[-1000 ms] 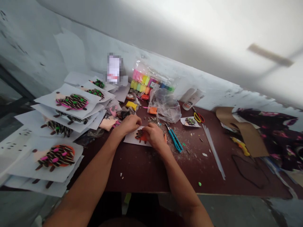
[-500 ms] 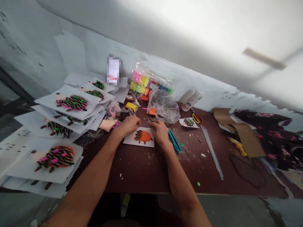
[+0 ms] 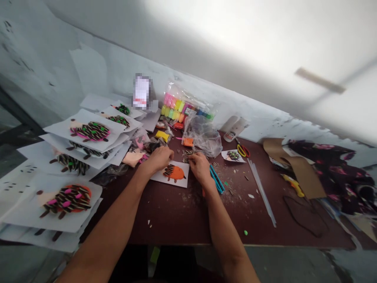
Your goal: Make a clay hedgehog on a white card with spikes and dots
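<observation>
A hedgehog card (image 3: 182, 182) lay well back from the worktop's (image 3: 176, 220) front edge, between two hands.
The left hand (image 3: 161, 158), fingers curled, lay at the card's back-left corner; the right hand (image 3: 200, 167), fingertips drawn together, met the seeds (image 3: 185, 153) beyond its back-right corner. Whether either gripped anything, I could not tell. Stacked sheets (image 3: 69, 223) crowded the left edge.
</observation>
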Demonstrator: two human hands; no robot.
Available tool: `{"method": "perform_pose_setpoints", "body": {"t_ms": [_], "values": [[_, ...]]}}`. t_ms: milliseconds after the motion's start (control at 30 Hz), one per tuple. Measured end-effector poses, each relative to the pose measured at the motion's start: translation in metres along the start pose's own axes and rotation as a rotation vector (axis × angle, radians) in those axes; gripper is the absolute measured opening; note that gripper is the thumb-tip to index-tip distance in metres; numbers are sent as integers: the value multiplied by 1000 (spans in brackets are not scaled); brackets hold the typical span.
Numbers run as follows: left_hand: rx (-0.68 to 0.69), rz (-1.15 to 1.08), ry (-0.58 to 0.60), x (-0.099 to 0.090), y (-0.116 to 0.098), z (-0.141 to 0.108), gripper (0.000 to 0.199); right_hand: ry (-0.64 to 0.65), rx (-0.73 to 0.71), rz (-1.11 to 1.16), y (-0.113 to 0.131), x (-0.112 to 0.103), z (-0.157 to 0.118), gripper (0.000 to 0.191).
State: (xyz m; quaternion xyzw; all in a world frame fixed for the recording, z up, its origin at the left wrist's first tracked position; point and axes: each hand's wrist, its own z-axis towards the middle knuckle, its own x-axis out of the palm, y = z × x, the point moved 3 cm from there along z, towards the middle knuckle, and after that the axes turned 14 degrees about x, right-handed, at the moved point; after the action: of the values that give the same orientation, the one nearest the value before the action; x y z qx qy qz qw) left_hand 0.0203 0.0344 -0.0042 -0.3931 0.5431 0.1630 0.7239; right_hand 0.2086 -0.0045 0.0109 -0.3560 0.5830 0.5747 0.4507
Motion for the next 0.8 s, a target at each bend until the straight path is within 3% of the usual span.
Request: {"method": "perform_pose_setpoints", "body": {"t_ms": [333, 567, 800], "values": [[9, -13, 1, -1, -2, -1, 26, 85, -41, 55, -3, 4, 5, 18], [-16, -29, 13, -3, -4, -1, 26, -42, -3, 39, 0, -1, 9, 23], [7, -63, 54, -3, -5, -3, 25, 123, -107, 122, 8, 4, 6, 5]]}}
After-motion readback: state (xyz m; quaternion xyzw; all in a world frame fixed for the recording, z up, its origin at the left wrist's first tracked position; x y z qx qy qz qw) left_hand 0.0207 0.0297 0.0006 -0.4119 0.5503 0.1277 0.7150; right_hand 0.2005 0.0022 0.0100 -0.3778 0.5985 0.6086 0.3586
